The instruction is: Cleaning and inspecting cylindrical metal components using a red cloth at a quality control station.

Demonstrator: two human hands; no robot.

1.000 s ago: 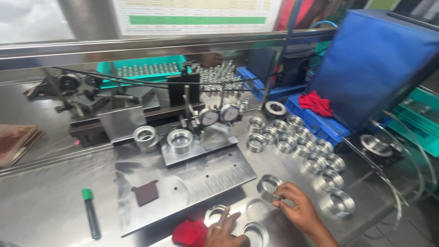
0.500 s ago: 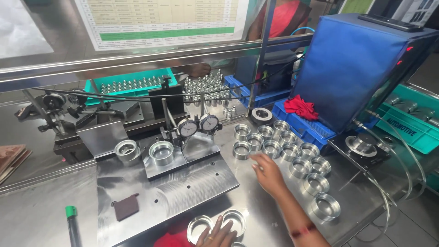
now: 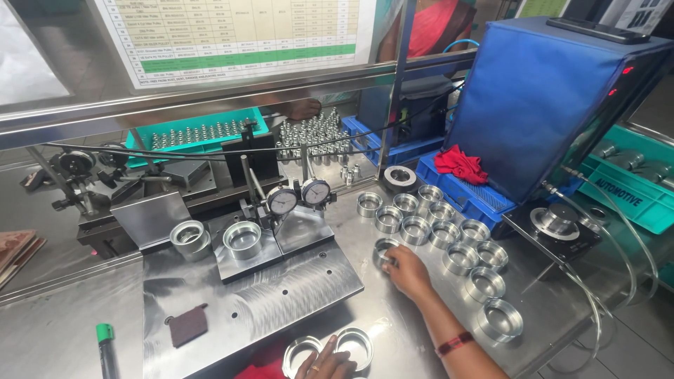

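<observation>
Steel ring [image 3: 385, 250] gripped by right hand [image 3: 407, 270] beside ring rows [image 3: 449, 235]; left hand [image 3: 324, 366] loosely touches two rings [image 3: 330, 347].

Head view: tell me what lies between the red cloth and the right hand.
In the head view, rows of machined metal rings lie on the steel bench between the red cloth and the right hand.

Two dial gauges [image 3: 298, 198] stand upright on the steel fixture plate [image 3: 281, 295]; a red rag [image 3: 460, 165] lies on the blue tray [image 3: 470, 196], green-capped marker [image 3: 105, 347] near the front edge.
</observation>
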